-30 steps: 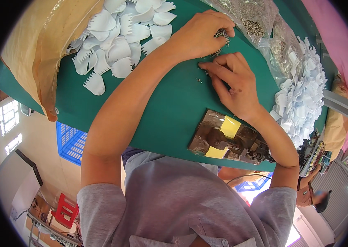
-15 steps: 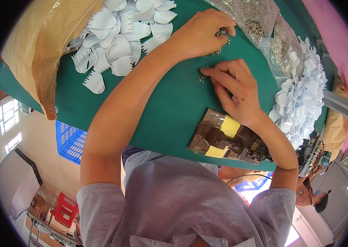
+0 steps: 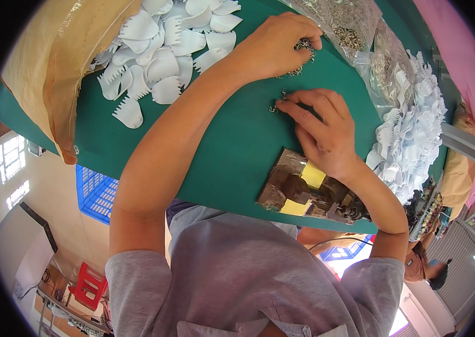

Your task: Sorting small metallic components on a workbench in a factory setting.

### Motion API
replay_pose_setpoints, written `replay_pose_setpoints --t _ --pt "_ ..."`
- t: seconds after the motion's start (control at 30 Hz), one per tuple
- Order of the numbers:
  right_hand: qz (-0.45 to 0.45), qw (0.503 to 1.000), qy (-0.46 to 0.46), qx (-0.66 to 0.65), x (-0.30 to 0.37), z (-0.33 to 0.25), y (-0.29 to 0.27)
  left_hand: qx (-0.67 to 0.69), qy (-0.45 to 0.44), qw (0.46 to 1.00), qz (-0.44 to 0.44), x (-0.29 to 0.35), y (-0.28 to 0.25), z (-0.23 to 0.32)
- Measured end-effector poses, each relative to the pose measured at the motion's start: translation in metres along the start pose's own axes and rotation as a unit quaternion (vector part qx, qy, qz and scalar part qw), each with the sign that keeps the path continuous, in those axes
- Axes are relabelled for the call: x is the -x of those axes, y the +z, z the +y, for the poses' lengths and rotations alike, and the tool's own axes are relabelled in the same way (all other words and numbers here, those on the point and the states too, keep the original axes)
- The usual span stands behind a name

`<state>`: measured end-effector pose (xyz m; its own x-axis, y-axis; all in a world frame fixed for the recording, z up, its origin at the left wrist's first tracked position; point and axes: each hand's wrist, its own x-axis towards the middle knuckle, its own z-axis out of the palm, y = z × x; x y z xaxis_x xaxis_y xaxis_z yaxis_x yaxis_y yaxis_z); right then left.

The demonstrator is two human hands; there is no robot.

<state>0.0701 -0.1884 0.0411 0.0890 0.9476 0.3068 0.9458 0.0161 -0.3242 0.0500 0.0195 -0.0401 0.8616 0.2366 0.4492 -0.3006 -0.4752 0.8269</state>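
Observation:
My left hand (image 3: 285, 45) is curled at the far middle of the green table, thumb and fingers closed round a clump of small bent-wire metal pieces (image 3: 303, 45). More of them lie under its palm. To the right and nearer me, my right hand (image 3: 327, 126) has its fingers stretched out and apart. Its fingertips touch or nearly touch a few loose wire pieces (image 3: 274, 109) on the tabletop. A dark metal fixture (image 3: 288, 185) with yellow patches lies just below that hand, partly covered by my right forearm.
White toothed plastic pieces (image 3: 164, 64) are heaped at far left beside a tan sack (image 3: 63, 67). Another white heap (image 3: 411, 140) stands at right. A clear plastic bag (image 3: 355, 39) of wire pieces lies at the back. Below the table's edge is a blue crate (image 3: 96, 194).
My right hand has shifted slightly right and toward me, its fingers straightening a little over the loose wire pieces. My left hand stays where it was.

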Motion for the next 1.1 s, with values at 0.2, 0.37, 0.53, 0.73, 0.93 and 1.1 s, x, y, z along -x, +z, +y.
replay_pose_setpoints --t 0.2,0.37,0.53,0.73,0.93,1.1 --pt "-0.014 1.000 0.001 0.018 0.0074 -0.0024 0.0036 -0.011 -0.011 1.000 -0.006 0.0006 0.0001 0.0019" --pt "-0.022 1.000 0.016 0.001 0.0049 -0.0053 0.0042 -0.003 -0.009 1.000 0.005 0.0038 0.0010 -0.0019" --pt "-0.019 1.000 0.017 0.010 0.0052 -0.0062 0.0010 0.003 -0.012 1.000 0.001 0.0000 -0.0007 0.0034" --pt "-0.023 1.000 -0.006 0.020 0.0049 -0.0047 0.0025 -0.007 -0.005 1.000 0.006 0.0003 -0.0006 0.0020" --pt "-0.027 0.998 -0.028 0.041 0.0082 -0.0063 0.0037 0.004 -0.014 1.000 -0.006 0.0002 0.0002 0.0010" --pt "-0.022 0.999 -0.037 0.032 0.0069 -0.0058 0.0043 -0.001 0.004 1.000 0.003 -0.0003 0.0006 -0.0005"
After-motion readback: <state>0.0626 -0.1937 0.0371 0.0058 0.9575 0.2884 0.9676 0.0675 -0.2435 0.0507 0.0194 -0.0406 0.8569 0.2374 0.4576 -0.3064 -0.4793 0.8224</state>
